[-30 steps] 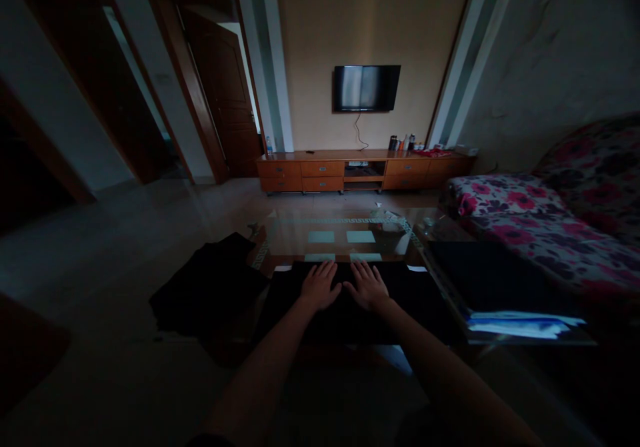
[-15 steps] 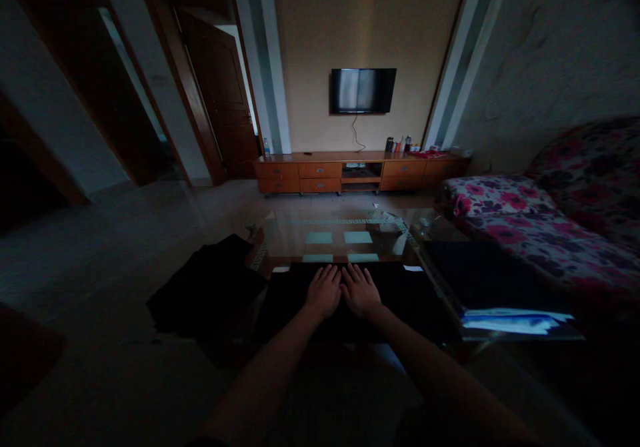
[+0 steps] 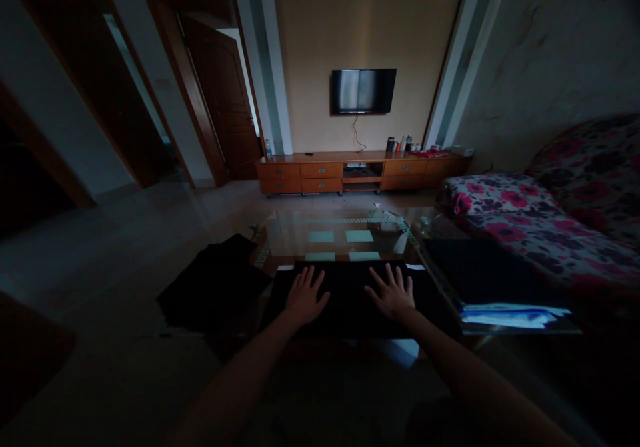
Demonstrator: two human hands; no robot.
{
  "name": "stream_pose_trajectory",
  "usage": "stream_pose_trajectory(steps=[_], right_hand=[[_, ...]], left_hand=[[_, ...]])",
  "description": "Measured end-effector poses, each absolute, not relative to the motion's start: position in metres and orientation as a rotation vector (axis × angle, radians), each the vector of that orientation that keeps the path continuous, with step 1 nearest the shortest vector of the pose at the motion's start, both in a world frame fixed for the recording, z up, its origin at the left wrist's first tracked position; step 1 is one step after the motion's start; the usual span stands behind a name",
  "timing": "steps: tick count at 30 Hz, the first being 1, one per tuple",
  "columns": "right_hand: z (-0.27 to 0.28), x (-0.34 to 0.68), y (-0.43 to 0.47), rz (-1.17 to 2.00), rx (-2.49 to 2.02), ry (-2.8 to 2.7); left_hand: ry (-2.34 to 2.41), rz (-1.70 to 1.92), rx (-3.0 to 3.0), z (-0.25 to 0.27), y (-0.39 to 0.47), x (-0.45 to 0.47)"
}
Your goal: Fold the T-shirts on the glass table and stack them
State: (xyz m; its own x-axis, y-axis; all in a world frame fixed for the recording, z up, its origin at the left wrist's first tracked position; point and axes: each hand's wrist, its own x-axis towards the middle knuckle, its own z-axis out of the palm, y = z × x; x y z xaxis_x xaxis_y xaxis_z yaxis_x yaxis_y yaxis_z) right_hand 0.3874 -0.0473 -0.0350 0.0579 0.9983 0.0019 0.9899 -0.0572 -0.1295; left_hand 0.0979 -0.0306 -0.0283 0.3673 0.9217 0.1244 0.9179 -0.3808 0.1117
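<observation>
A flat black cloth lies across the near part of the glass table in front of me. My left hand rests palm down on its left half, fingers spread. On the right half my right hand also lies flat with its fingers apart. Bits of something white show past the cloth's far corners. It is too dark to tell what kind of cloth it is or how it is layered.
Left on the table is a crumpled dark cloth. On the right sits a dark folded pile with white and blue sheets at its near edge. Beyond are a flowered sofa, a wooden TV cabinet and a television.
My hands were side by side at the middle of the black cloth. They have slid apart, the left one leftward and the right one rightward, with fingers spread wider.
</observation>
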Motion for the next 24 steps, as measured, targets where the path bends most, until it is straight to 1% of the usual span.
stream_pose_trajectory(steps=[5, 10, 14, 17, 24], right_hand=[[-0.043, 0.407, -0.041, 0.115, -2.215, -2.079], [-0.035, 0.401, -0.031, 0.130, -2.232, -2.049], [-0.036, 0.419, -0.035, 0.084, -2.262, -2.026], [-0.044, 0.438, -0.036, 0.054, -2.312, -1.985], [-0.047, 0.444, -0.024, 0.095, -2.325, -1.917]], left_hand=[[1.715, 0.276, 2.599, -0.032, -0.024, 0.089], [1.773, 0.319, 2.583, -0.031, -0.016, 0.091], [1.720, 0.289, 2.625, -0.032, -0.016, 0.073], [1.768, 0.261, 2.578, -0.035, -0.014, 0.056], [1.819, 0.315, 2.512, -0.034, -0.004, 0.054]])
